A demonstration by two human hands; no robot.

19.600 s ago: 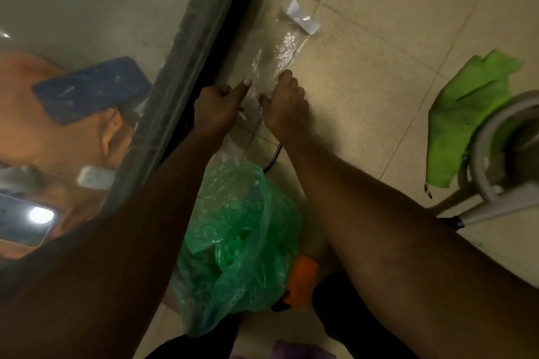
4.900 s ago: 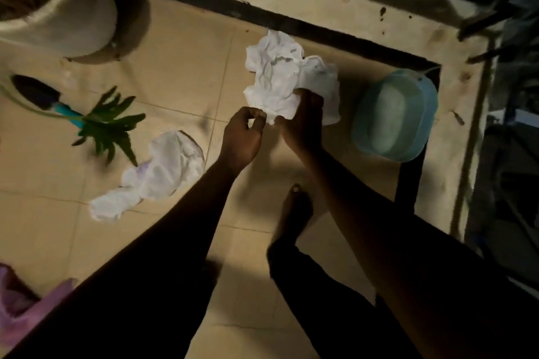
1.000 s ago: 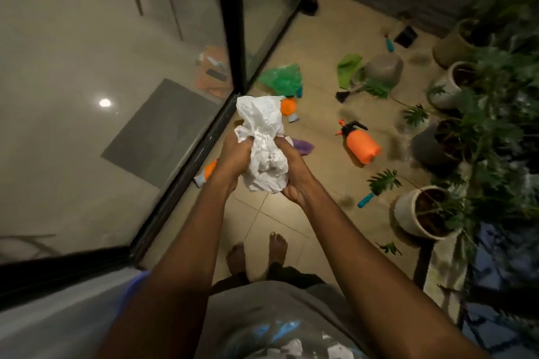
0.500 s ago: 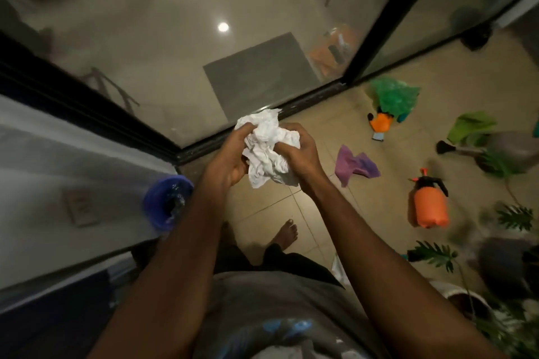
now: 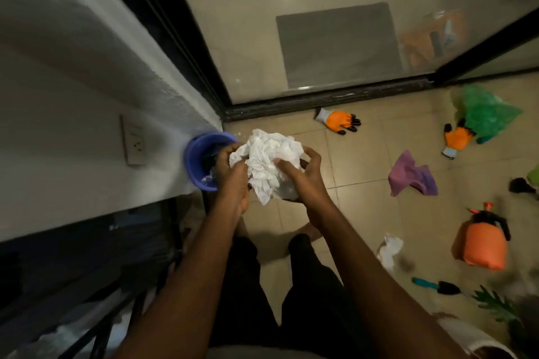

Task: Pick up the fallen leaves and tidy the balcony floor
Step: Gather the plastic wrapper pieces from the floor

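Left grip (image 5: 233, 182) and right grip (image 5: 304, 181) clasp crumpled white paper (image 5: 269, 154) between them

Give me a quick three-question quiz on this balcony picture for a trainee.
1. True or false: the left hand and the right hand both grip the crumpled white paper wad.
2. Which thing lies nearest the glass door's black bottom track? A. orange work glove; B. purple cloth; C. orange spray bottle.
3. Fill in: the round plastic bucket beside the left hand is ___ in colour.

Key: 1 true; 2 A; 3 blue.
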